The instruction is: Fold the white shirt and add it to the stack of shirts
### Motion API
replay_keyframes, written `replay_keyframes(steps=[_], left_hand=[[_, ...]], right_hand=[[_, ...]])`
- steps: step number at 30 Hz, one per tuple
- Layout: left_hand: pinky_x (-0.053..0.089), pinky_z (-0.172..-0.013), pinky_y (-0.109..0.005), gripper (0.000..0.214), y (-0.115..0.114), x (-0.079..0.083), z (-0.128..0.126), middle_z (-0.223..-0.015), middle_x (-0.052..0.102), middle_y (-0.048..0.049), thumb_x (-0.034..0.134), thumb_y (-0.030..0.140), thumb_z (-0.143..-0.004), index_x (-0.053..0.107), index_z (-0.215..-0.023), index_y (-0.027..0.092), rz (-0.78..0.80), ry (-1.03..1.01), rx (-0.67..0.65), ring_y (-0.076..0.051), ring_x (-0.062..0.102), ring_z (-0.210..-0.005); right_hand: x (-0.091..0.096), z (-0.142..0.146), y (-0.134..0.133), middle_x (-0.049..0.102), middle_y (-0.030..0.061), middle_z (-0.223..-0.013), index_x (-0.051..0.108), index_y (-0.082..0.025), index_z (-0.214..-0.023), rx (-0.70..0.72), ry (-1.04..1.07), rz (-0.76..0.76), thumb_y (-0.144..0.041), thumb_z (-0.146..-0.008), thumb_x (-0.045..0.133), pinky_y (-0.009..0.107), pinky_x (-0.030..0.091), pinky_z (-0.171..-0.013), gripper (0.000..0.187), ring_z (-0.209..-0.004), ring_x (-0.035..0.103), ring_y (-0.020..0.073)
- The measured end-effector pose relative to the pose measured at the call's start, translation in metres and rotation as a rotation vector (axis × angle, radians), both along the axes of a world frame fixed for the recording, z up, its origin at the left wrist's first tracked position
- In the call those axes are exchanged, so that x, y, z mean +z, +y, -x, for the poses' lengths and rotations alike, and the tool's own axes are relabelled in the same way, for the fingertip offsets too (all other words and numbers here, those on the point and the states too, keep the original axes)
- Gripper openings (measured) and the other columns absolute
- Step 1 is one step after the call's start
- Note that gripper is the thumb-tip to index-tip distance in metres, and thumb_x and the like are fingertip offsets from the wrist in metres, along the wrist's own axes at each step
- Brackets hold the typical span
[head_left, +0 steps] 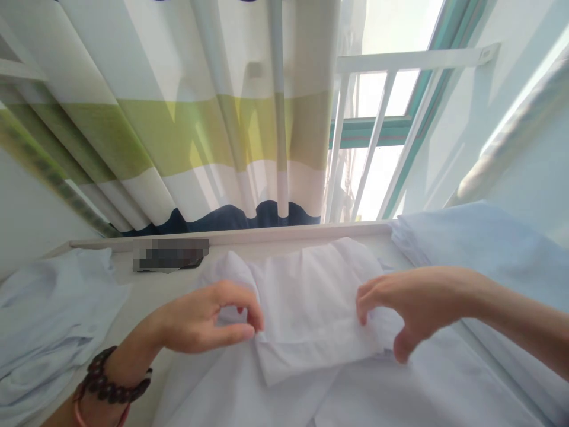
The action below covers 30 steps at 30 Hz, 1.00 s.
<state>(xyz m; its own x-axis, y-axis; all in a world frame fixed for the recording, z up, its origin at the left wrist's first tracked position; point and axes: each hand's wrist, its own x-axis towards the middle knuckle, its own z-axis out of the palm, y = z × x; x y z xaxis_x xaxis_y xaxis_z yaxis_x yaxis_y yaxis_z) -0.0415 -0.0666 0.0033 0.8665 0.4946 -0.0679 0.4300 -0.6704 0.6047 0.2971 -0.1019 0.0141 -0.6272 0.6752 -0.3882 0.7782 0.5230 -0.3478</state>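
White, thin fabric makes up the folded rectangular cloth bundle [306, 314], which lies between the two hands on a larger sheet of loose white fabric [240, 391] that spreads out from under the bundle on its near side. Soft creases run across the bundle's top.

At the bundle's left edge is the left hand [207, 317], its thumb and forefinger curled so that their tips come together; whether they pinch a bit of the fabric I cannot tell. Above the bundle's right end is the right hand [413, 305], fingers bent down and thumb held well apart from them, so its grip is spread; whether the fingertips press on the cloth I cannot tell. A bracelet of dark round beads [116, 379] and a thin reddish band [80, 410] circle the left wrist.

Beneath everything is a pale flat surface [133, 308] with a raised rim beyond the bundle. Farther left of the bundle lie crumpled white garments [53, 314]; to its right, a bluish-white cloth [475, 246]. Beyond the bundle's far left corner sits a dark flat object [171, 255], blurred by blocks. Behind the bundle hangs a white curtain with a yellow-green band [249, 133], and, to the far right, a white barred railing [409, 61] stands before a teal-framed window [376, 131].
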Motion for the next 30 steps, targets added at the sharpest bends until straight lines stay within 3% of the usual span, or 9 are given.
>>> replay_keyframes(steps=[2,5,8,10,14,18,25,27,30], left_hand=[[0.049,-0.079,-0.027,0.019,0.002,-0.008,-0.008,-0.094,0.071,-0.0026,0.049,0.029,-0.09,0.067,-0.091,0.023,-0.103,-0.022,0.135,-0.018,0.064,-0.086],[0.046,-0.091,-0.036,0.024,0.007,-0.023,-0.031,-0.101,0.07,-0.0053,0.043,0.03,-0.093,0.065,-0.094,0.02,-0.448,-0.046,0.364,-0.022,0.062,-0.097],[0.033,-0.106,-0.048,0.027,0.008,-0.041,-0.053,-0.115,0.068,-0.0079,0.042,0.024,-0.093,0.066,-0.104,0.02,-0.658,0.096,0.32,-0.026,0.058,-0.112],[0.029,-0.109,-0.052,0.033,0.007,-0.054,-0.059,-0.13,0.061,-0.0111,0.043,0.027,-0.094,0.063,-0.119,0.02,-0.636,0.254,0.319,-0.029,0.053,-0.121],[0.026,-0.11,-0.059,0.055,0.004,-0.082,-0.042,-0.152,0.036,-0.0133,0.044,0.045,-0.093,0.044,-0.142,0.022,-0.511,0.48,0.493,-0.036,0.035,-0.137],[0.02,-0.112,-0.061,0.062,0.017,-0.101,-0.023,-0.159,0.017,-0.0063,0.031,0.055,-0.095,0.027,-0.15,0.027,-0.412,0.462,0.503,-0.035,0.015,-0.145],[0.011,-0.116,-0.056,0.062,0.078,-0.1,-0.038,-0.159,0.016,-0.0063,0.029,0.054,-0.095,0.028,-0.15,0.026,-0.364,0.38,0.438,-0.031,0.012,-0.146],[0.015,-0.116,-0.053,0.06,0.082,-0.093,-0.04,-0.157,0.023,-0.0088,0.031,0.05,-0.096,0.031,-0.149,0.022,-0.391,0.381,0.435,-0.03,0.019,-0.145],[0.014,-0.115,-0.052,0.055,0.077,-0.083,-0.03,-0.147,0.045,-0.0134,0.034,0.043,-0.096,0.042,-0.143,0.018,-0.588,0.369,0.547,-0.029,0.031,-0.141]], right_hand=[[-0.002,0.003,0.005,0.07,0.0027,-0.104,0.071,-0.029,-0.101,-0.043,0.032,0.02,-0.05,-0.072,0.068,0.035,0.051,-0.076,0.036,-0.096,0.065,0.0276],[-0.01,0.014,0.026,0.067,0.0056,-0.112,0.068,-0.026,-0.108,-0.147,0.218,-0.235,-0.055,-0.089,0.047,0.038,0.048,-0.089,0.04,-0.104,0.062,0.0258],[-0.037,0.027,0.046,0.059,0.0112,-0.129,0.059,-0.022,-0.126,-0.227,0.282,-0.531,-0.052,-0.095,0.035,0.045,0.039,-0.103,0.049,-0.12,0.053,0.0278],[-0.064,0.031,0.052,0.049,0.0129,-0.141,0.052,-0.02,-0.136,-0.244,0.193,-0.544,-0.052,-0.096,0.031,0.048,0.034,-0.108,0.055,-0.129,0.046,0.0294],[-0.113,0.024,0.048,0.024,0.0087,-0.158,0.033,-0.026,-0.149,-0.346,0.056,-0.426,-0.061,-0.095,0.023,0.052,0.018,-0.116,0.065,-0.145,0.019,0.0305],[-0.127,0.014,0.05,0.018,0.0042,-0.159,0.028,-0.031,-0.15,-0.402,0.049,-0.438,-0.063,-0.095,0.019,0.05,0.014,-0.117,0.064,-0.146,0.013,0.0272],[-0.123,0.007,0.089,0.022,0.0074,-0.159,0.029,-0.027,-0.15,-0.462,-0.007,-0.475,-0.061,-0.095,0.02,0.049,0.014,-0.117,0.066,-0.145,0.017,0.0297],[-0.123,0.004,0.093,0.023,0.0077,-0.158,0.03,-0.027,-0.15,-0.455,0.003,-0.486,-0.06,-0.095,0.02,0.049,0.015,-0.117,0.065,-0.145,0.018,0.0298],[-0.123,0.002,0.092,0.024,0.0082,-0.158,0.032,-0.027,-0.149,-0.442,0.027,-0.493,-0.061,-0.095,0.021,0.049,0.016,-0.116,0.065,-0.144,0.021,0.0295]])
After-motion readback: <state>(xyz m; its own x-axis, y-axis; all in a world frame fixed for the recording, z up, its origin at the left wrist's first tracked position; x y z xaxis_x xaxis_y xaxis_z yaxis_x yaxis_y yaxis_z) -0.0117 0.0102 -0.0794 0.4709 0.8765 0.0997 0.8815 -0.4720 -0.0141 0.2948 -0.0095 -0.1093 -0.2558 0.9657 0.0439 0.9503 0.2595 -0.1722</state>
